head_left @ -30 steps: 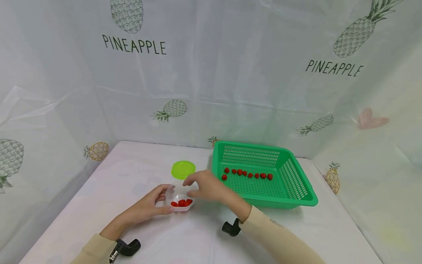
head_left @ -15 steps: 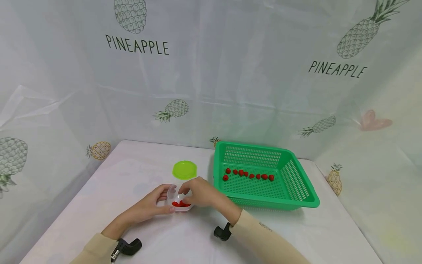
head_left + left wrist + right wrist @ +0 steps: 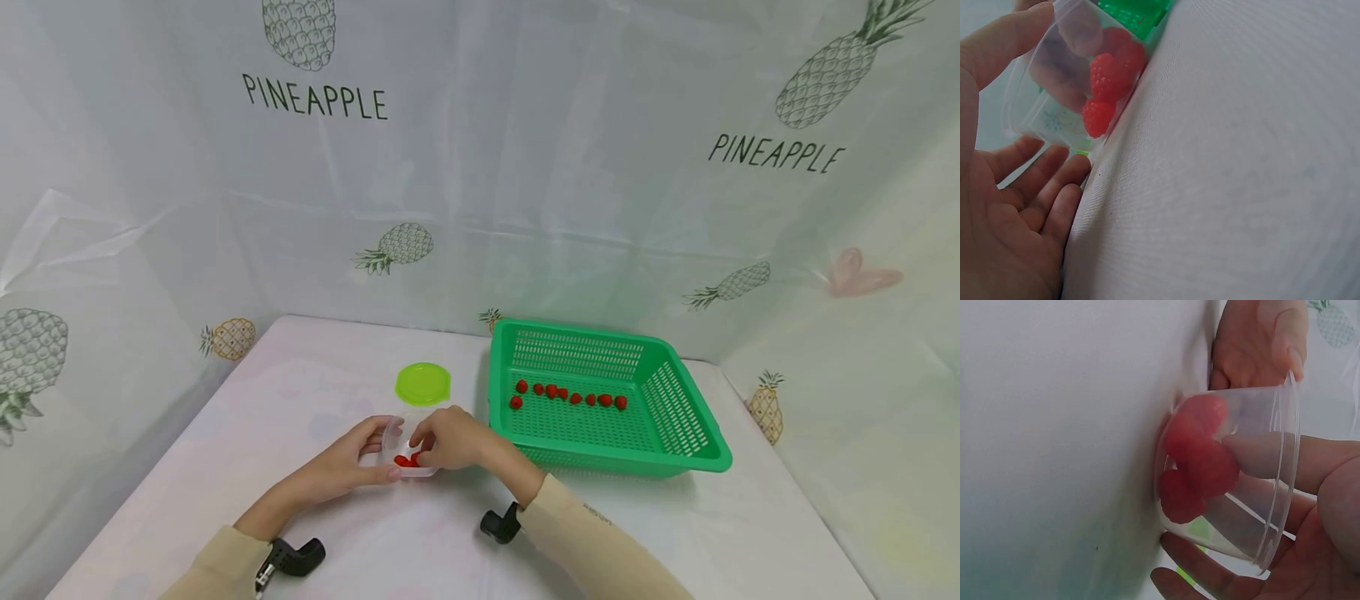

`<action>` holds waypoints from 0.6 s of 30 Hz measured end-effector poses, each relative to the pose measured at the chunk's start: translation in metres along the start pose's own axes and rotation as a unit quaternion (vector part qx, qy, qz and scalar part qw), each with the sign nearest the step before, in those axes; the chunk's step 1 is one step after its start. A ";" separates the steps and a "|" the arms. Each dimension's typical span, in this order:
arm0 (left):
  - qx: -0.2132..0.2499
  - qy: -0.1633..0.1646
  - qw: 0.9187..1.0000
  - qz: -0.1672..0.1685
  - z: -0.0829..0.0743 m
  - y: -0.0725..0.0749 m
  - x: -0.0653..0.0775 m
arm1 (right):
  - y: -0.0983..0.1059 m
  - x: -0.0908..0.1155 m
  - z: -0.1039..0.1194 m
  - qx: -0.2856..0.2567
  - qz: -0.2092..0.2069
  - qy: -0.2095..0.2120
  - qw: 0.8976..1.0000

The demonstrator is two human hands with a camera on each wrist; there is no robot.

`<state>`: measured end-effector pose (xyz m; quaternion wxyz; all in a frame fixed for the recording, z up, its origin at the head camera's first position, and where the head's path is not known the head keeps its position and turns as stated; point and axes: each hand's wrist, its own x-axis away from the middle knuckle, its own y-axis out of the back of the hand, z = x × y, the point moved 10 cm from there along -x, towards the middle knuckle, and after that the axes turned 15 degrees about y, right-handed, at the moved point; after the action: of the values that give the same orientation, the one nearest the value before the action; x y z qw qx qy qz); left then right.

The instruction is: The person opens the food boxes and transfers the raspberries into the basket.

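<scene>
A small clear plastic cup stands on the table with several red raspberries at its bottom. My left hand holds the cup from the left, its thumb on the near rim and its fingers around the far side. My right hand reaches inside the cup. In the right wrist view its thumb touches a raspberry, with other fingers seen blurrily through the plastic on another side; it appears to pinch this berry. The right hand partly hides the cup in the head view.
A green plastic basket stands to the right, with several raspberries mostly in a row inside. Just behind the cup lies a lime-green round lid. A pineapple-printed curtain hangs behind the table.
My right hand has come down from above the cup into it, its fingers closing at the raspberries. The left hand keeps its hold. The head view has shifted slightly.
</scene>
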<state>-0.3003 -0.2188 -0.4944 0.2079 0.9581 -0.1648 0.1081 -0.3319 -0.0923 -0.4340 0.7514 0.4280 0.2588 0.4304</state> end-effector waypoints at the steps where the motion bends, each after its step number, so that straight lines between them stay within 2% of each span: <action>1: 0.000 -0.003 1.000 0.000 0.000 0.000 0.000 | 0.000 0.000 -0.001 -0.002 -0.002 -0.003 1.000; 10: -0.003 -0.003 1.000 -0.001 -0.001 0.001 -0.001 | -0.003 -0.002 -0.006 -0.021 -0.032 -0.028 0.999; 18: 0.000 -0.003 1.000 0.003 0.000 0.000 -0.002 | 0.000 0.002 -0.004 -0.041 -0.067 -0.028 0.997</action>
<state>-0.3020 -0.2183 -0.4947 0.2070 0.9578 -0.1685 0.1064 -0.3340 -0.0889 -0.4363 0.8024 0.3902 0.2475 0.3777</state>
